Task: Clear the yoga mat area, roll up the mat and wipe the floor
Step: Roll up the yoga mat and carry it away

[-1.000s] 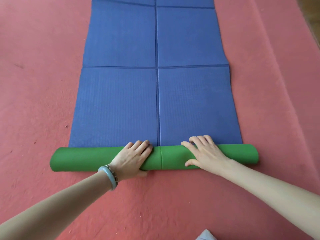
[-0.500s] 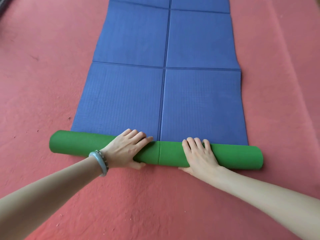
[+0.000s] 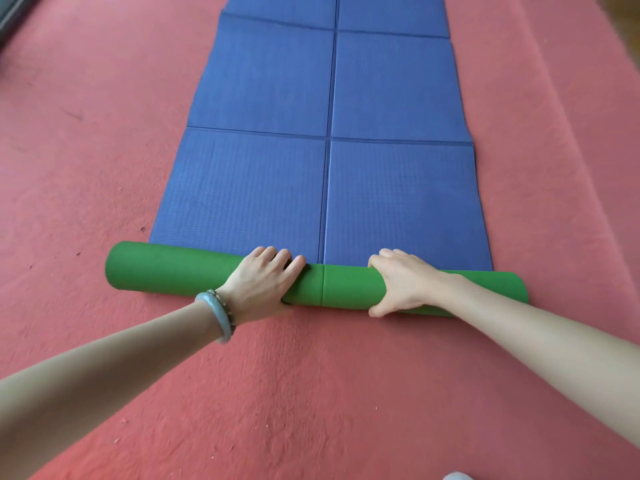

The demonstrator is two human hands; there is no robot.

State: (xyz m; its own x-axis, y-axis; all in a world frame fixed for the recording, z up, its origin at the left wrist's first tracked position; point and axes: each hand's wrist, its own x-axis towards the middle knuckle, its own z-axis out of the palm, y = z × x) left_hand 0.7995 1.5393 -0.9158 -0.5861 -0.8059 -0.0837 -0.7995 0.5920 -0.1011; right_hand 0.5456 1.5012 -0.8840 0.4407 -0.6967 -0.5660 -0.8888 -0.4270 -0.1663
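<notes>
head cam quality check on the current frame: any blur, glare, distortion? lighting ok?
Head view: soft, even light, no glare; faint shadows under the left hand and right hand on the green roll. Slight motion softness overall, worse toward the corners. Wide-angle bowing shows in the blue mat edges and the stretched forearms. Mat ribbing stays readable; the red floor texture is clear nearby.

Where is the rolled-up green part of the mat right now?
In the head view, the green roll lies crosswise on the red floor at the near end of the flat blue mat, under the left hand and right hand.
</notes>
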